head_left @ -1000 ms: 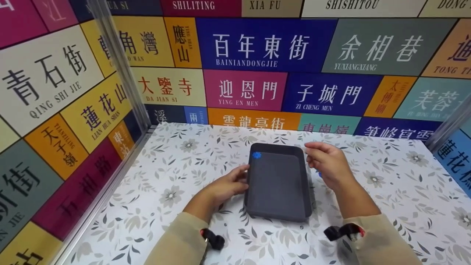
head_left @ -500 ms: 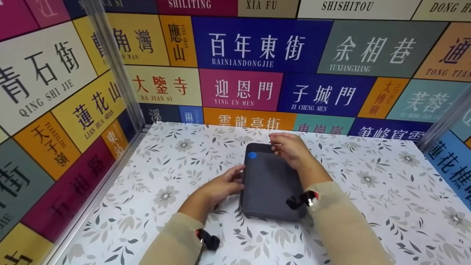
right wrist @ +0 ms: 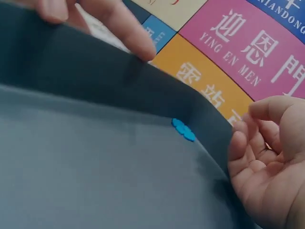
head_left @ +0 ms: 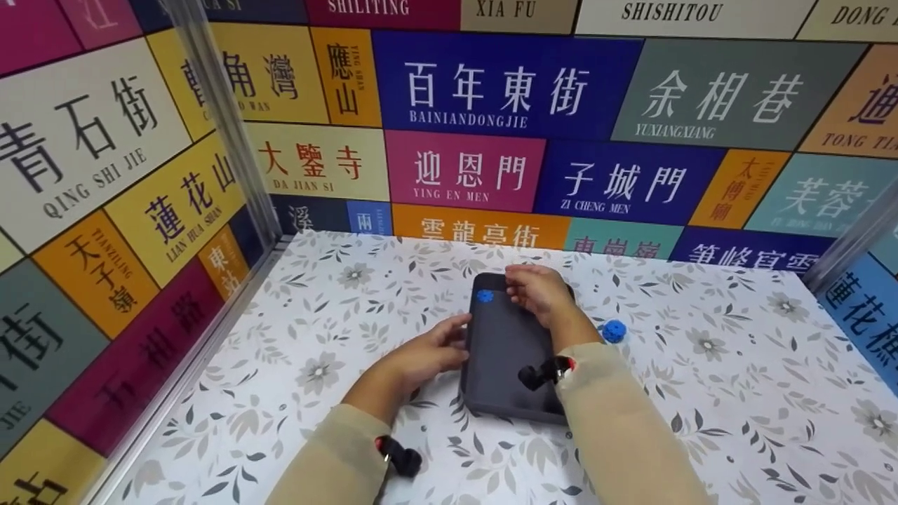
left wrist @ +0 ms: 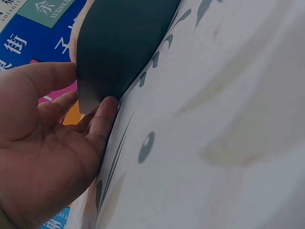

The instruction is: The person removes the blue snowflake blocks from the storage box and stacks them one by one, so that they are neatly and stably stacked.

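A dark grey rectangular tray point(head_left: 508, 354) lies on the table. In its far left corner is a small blue flower-shaped piece point(head_left: 485, 296), also plain in the right wrist view. My left hand point(head_left: 424, 358) rests against the tray's left wall with fingers extended; the left wrist view shows fingertips touching the outside of that wall. Over the far end of the tray hovers my right hand point(head_left: 540, 291), its fingers curled close to the far wall in the right wrist view. Whether anything small is pinched in it cannot be seen.
A blue, bumpy round item point(head_left: 614, 331) sits on the table to the right of the tray. The floral-patterned tabletop point(head_left: 708, 414) meets a wall of coloured signs point(head_left: 463, 172) at the back, with another sign panel point(head_left: 91, 140) along the left.
My right hand has moved left, from beside the tray's right wall to over its far end, then dipped slightly. The blue round item has come into fuller view. My left hand stays put.
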Tool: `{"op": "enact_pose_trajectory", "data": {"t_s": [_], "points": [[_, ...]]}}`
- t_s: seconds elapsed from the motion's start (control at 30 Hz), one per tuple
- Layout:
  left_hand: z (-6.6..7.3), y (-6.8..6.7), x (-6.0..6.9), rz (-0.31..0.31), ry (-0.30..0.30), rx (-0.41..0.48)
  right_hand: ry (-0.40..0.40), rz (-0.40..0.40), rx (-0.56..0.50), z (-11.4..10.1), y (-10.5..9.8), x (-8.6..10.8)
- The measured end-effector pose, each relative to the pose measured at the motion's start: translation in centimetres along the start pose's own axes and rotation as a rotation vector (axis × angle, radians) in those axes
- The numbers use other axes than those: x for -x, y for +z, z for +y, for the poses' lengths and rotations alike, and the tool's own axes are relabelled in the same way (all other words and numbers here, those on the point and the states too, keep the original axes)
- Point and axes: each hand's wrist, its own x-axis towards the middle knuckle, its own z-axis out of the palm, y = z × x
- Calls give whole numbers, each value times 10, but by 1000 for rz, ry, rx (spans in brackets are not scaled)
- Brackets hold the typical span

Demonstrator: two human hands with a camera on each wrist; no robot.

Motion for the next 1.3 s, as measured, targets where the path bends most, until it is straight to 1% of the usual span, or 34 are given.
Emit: {"op": "enact_pose_trajectory", "data": {"t_s": [0.17, 0.3, 0.43, 0.53, 0.77, 0.97, 1.07, 1.17, 1.3], "points": [[1, -1, -2, -8, 16, -5, -68, -21, 170, 9, 5, 0], [0, -1, -3, -20, 22, 4, -91, -31, 296, 15, 10, 1], [0, -1, -3, -14, 13, 3, -115, -19, 394, 19, 14, 1], [1, -1, -2, -6, 6, -6, -133, -17, 448, 21, 16, 1], [-1, -1, -2, -11, 16, -2, -185, -65, 590, 24, 16, 1], [-1, 0, -2, -18, 11, 12, -243, -48, 720, 25, 16, 0], [-1, -1, -2, -27, 20, 18, -272, -49, 780, 25, 16, -1], [-1, -1, -2, -32, 29, 21, -288, -43, 810, 25, 16, -3], [-1, -1, -3, -36, 39, 18, -276, -15, 817, 24, 16, -2]]}}
